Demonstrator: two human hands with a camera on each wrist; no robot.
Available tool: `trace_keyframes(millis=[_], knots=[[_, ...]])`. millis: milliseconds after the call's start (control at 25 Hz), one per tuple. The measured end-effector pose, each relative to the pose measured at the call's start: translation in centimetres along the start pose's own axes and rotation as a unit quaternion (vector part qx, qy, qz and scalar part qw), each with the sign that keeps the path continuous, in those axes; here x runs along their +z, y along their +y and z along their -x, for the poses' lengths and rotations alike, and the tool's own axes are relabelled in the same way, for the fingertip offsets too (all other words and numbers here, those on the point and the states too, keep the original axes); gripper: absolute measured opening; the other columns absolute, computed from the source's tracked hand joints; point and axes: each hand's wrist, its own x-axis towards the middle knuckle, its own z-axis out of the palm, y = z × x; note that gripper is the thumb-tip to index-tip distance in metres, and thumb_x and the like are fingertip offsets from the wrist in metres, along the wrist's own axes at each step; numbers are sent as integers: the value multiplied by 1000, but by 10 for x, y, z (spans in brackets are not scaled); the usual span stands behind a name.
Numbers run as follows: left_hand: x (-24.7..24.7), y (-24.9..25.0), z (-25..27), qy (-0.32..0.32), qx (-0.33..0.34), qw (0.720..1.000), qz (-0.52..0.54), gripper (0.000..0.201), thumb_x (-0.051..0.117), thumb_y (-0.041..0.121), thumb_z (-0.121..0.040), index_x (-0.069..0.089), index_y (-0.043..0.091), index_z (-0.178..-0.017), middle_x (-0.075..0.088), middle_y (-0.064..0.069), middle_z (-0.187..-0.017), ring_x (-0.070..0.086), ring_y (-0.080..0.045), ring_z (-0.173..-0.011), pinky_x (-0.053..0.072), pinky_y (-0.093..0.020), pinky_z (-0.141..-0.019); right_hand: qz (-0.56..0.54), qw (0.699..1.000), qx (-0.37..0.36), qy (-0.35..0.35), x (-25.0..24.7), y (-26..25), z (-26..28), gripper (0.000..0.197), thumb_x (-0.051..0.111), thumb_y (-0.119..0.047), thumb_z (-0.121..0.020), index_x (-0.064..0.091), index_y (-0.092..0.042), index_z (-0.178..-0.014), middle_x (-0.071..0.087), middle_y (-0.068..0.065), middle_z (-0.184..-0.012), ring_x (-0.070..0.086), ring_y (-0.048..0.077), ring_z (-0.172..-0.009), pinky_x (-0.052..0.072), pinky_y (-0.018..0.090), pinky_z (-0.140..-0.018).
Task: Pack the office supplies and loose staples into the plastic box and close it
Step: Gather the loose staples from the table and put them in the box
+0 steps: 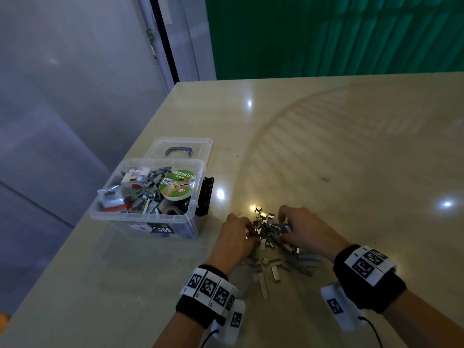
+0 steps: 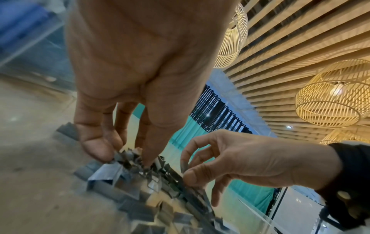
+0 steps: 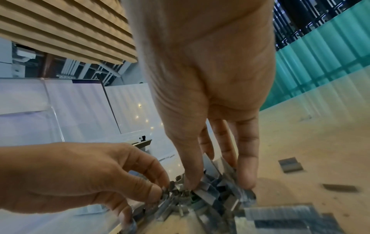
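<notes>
A: Where are the loose staples right now?

B: The heap of small grey metal staple strips (image 1: 270,231) lies on the glossy beige stone table (image 1: 351,151), well to the right of the clear plastic box (image 1: 150,217) and nearer the camera. A few strips trail from the heap toward the person, and one stray grey strip (image 1: 325,179) sits alone, far to the right of the box.

A: And the hands?

B: Both are in the heap. The left hand (image 1: 236,237) comes in from the box side with fingers bent down, thumb and fingertips (image 2: 96,148) closing on staples at the heap's edge. The right hand (image 1: 300,231) works the far side from the box, its fingers curled and its thumb and forefinger pinching a clump of strips, seen plainly from the left wrist. Each wrist wears a black band with white coded markers.

A: What about the box itself?

B: It stands open near the table's left edge. Its clear lid with a dark handle (image 1: 182,148) lies behind it, tilted back. Inside are a roll with a green "Masking Tape" label (image 1: 179,183), a small white carton (image 1: 136,175), more grey staple strips and some red-and-clear packets. A black latch (image 1: 206,194) hangs on the box's right side, the side facing the heap.
</notes>
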Motion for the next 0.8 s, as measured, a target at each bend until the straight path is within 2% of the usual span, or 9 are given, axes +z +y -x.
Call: trace_keyframes(millis=[120,200,320,400,520,640,800], knots=[[-1,1,-1,17,9,1000,-2,17,62,19,-94,69,17,-109,53,-6,-116,58,-21,-100,52,-29,-87,-19,999,-10,27,-3,7,-3,15,72,-21,-86,58,-23,-87,61,-2,-90,55,17,-81,41,30,-62],[-2,3,-1,29,22,999,-6,18,62,18,-94,70,16,-110,56,-5,-113,60,-20,-99,53,-31,-87,-43,998,-13,31,-6,9,-3,18,73,-18,-86,59,-24,-77,63,-2,-88,60,17,-81,49,31,-65],[-5,13,-4,47,52,997,-13,20,63,19,-94,69,17,-112,55,-3,-111,57,-18,-100,52,-29,-86,-73,996,-26,38,-12,9,-2,9,75,-14,-86,69,-19,-80,68,0,-89,64,13,-77,54,28,-64],[-4,22,-12,46,86,995,-33,23,64,20,-94,69,20,-116,56,-4,-112,55,-19,-103,54,-34,-88,-93,994,-33,50,-16,8,-3,4,76,-11,-85,74,-14,-84,70,1,-86,67,13,-76,59,33,-68],[-2,35,-22,0,104,990,-91,29,65,18,-93,69,26,-121,54,-5,-117,46,-23,-113,51,-38,-92,-98,993,-31,67,-20,7,-5,8,76,-10,-84,75,-17,-81,71,-2,-79,68,10,-71,61,35,-68],[0,44,-26,-18,106,984,-142,23,64,18,-94,71,21,-115,50,-6,-117,43,-25,-115,50,-40,-94,-113,991,-29,70,-23,4,-3,13,75,-11,-84,71,-21,-76,70,-6,-72,67,7,-65,60,33,-64],[5,47,-32,-14,109,983,-146,20,63,18,-94,69,16,-113,48,-5,-120,43,-21,-115,49,-38,-96,-125,988,-30,81,-28,0,1,9,74,-13,-84,71,-20,-78,70,-4,-75,67,8,-67,59,33,-65]])
